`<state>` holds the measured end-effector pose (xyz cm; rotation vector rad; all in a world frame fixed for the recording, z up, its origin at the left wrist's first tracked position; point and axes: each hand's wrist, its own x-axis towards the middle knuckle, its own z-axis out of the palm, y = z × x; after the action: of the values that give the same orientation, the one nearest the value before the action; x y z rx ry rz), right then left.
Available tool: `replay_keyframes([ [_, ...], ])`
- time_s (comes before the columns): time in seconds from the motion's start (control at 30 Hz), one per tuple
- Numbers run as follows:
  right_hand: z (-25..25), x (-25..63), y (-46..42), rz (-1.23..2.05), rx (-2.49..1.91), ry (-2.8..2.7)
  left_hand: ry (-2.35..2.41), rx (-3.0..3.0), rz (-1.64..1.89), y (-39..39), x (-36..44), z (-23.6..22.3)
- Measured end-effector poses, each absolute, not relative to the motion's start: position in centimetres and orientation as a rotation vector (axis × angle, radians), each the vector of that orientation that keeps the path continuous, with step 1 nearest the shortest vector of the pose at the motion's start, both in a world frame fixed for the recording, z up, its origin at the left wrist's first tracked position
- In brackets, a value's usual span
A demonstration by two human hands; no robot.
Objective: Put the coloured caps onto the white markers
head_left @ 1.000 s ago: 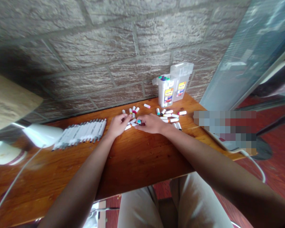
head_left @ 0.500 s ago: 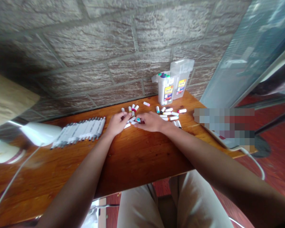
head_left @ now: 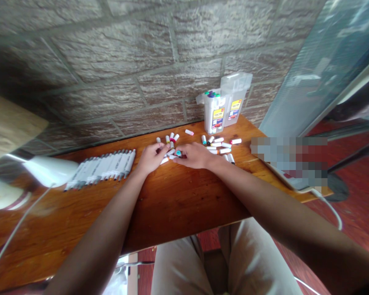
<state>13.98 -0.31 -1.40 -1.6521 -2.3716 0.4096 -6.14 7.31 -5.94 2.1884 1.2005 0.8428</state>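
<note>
Small white marker caps with coloured ends lie scattered on the wooden table around both hands. My right hand (head_left: pixel 194 155) is closed on a teal-ended marker cap (head_left: pixel 178 153), held between thumb and fingers. Beside it, my left hand (head_left: pixel 153 157) has its thumb and fingertips drawn together at the pile; what they pinch, if anything, I cannot make out. Between the hands stands a marker cap (head_left: pixel 172 145), and a white cap (head_left: pixel 164 160) lies just in front. Left of the hands, several markers (head_left: pixel 103 167) with white barrels lie side by side in a row.
A clear marker case (head_left: pixel 214 112) with several markers stands at the back near the brick wall (head_left: pixel 160 90), a clear lid or second case (head_left: pixel 233 98) beside it. More caps (head_left: pixel 225 151) lie right of my hands. A white lamp (head_left: pixel 53 170) and its cord are at left.
The view has shifted very slightly. Both hands stay at the caps in nearly the same pose, and the teal-ended cap remains in my right hand.
</note>
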Motion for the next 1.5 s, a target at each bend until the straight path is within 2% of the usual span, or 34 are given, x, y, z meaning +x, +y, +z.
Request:
replay_keyframes([
  [1.5, -1.98, 14.02, -0.02, 0.358, -1.621, -2.393, 1.193, 2.207, 0.849, 6.94, -5.72, -5.7],
])
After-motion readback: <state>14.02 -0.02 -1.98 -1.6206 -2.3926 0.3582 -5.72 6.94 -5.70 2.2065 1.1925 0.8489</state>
